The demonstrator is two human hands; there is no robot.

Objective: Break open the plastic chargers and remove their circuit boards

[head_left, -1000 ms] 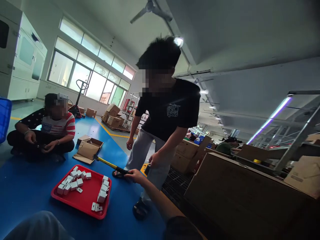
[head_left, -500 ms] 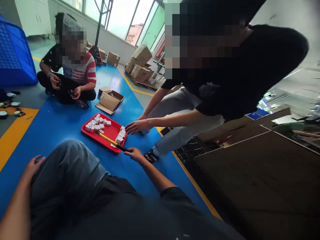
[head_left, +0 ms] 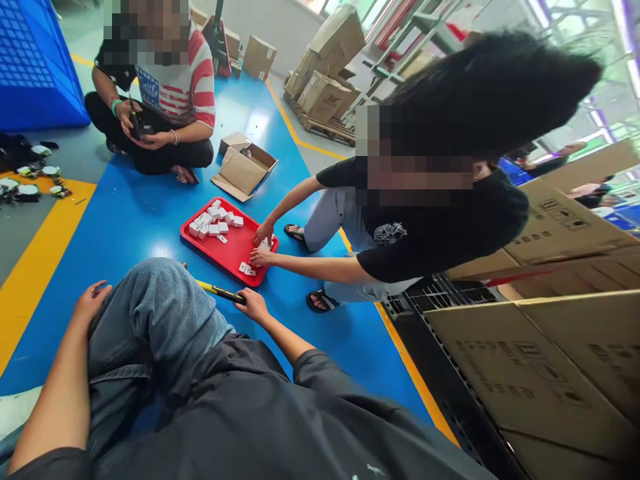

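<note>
My right hand (head_left: 254, 305) is closed around the black grip of a hammer (head_left: 219, 291) with a yellow shaft. The hammer lies nearly level between my raised knee and the red tray (head_left: 231, 252); its far end is partly hidden by the knee. My left hand (head_left: 92, 304) rests beside the knee on the left, fingers loosely curled and apart, with nothing visible in it. White block-shaped pieces (head_left: 204, 224) are piled at the tray's left side. A few flat white pieces (head_left: 247, 269) lie at its near right corner.
Across the tray, a co-worker's hands (head_left: 263, 244) cover white pieces. Another person (head_left: 155, 127) sits at the back left holding a dark object. An open cardboard box (head_left: 245, 167) stands behind the tray, a blue crate (head_left: 40, 73) far left. Stacked cartons (head_left: 530, 360) line the right.
My right hand has drawn the hammer back from over the tray toward my knee. The co-worker's hands have moved onto the white pieces at the tray's right side. The view has tilted downward.
</note>
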